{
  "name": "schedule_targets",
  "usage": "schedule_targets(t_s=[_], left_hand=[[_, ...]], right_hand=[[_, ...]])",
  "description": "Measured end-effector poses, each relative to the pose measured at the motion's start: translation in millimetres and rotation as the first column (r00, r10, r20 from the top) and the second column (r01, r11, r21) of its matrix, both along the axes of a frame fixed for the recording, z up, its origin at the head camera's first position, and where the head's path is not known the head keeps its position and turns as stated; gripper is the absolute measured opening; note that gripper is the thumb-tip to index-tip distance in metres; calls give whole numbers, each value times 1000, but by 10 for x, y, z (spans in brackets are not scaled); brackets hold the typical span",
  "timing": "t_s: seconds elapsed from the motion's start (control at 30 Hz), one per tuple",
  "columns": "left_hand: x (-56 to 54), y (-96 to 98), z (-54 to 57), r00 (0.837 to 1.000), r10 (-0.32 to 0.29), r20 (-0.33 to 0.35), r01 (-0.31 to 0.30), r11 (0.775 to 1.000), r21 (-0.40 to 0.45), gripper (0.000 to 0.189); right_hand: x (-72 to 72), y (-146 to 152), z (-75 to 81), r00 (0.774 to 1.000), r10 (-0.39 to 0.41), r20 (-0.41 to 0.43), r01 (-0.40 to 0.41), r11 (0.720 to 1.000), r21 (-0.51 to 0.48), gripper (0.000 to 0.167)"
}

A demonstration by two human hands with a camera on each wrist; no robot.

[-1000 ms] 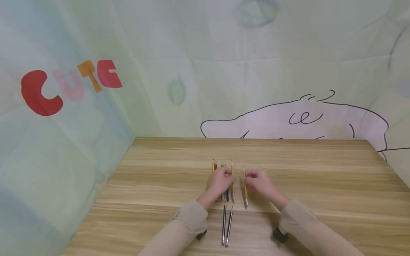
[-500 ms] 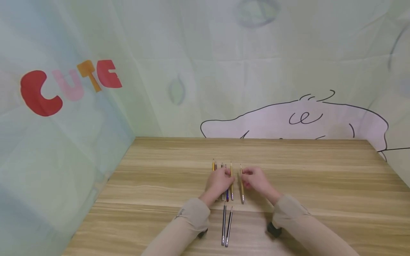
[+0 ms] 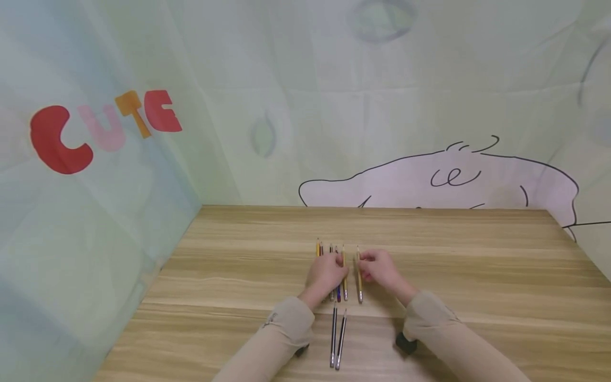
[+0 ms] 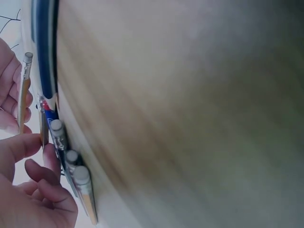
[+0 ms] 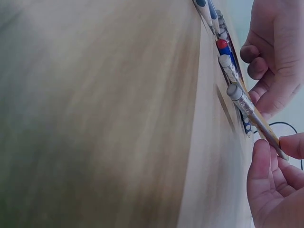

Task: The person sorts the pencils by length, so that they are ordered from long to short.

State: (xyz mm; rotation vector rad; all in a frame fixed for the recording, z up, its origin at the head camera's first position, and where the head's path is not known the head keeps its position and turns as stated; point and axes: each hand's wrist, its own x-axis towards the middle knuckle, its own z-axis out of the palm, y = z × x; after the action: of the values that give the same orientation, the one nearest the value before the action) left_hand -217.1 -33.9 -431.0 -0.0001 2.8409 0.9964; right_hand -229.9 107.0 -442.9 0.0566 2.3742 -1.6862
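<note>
My right hand [image 3: 381, 268] pinches a yellow pencil [image 3: 360, 289] between thumb and fingers, with its point away from me and its silver-banded eraser end toward me. Just left of it, my left hand [image 3: 326, 273] pinches a second yellow pencil [image 3: 346, 289] near its middle. A narrow gap separates these two pencils. Beneath and beside the left hand lies a row of several pencils, including a blue one with a red end [image 5: 222, 44] and a yellow one [image 3: 317, 246]; the hand partly hides them. In the right wrist view, the right hand's pencil [image 5: 256, 116] is tilted.
Two dark pencils [image 3: 333, 339] with silver ends lie nearer me on the wooden table [image 3: 229, 265], points away. A pale printed cloth [image 3: 238, 132] stands behind the table and along its left side.
My right hand has moved left with its yellow pencil, narrowing the gap to the row. The left hand's yellow pencil has shifted slightly left. The two near dark pencils stay put.
</note>
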Motion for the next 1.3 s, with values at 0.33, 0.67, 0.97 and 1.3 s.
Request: schedule_targets(t_s=[0.33,0.67,0.97,1.3], left_hand=[[-10,20,-6,1000,-17,-23,15,995,-95,13],[-23,42,-10,997,-51,-61,38,980,-193,11],[-13,51,-17,995,-66,-76,47,970,-240,12],[-7,56,-19,995,-73,-74,55,974,-220,12]], right_hand=[[3,-9,0,1000,-5,7,4,1000,7,22],[7,-4,6,1000,-7,3,7,1000,11,22],[12,4,13,1000,-9,2,9,1000,12,23],[7,14,8,1000,-18,6,18,1000,16,23]])
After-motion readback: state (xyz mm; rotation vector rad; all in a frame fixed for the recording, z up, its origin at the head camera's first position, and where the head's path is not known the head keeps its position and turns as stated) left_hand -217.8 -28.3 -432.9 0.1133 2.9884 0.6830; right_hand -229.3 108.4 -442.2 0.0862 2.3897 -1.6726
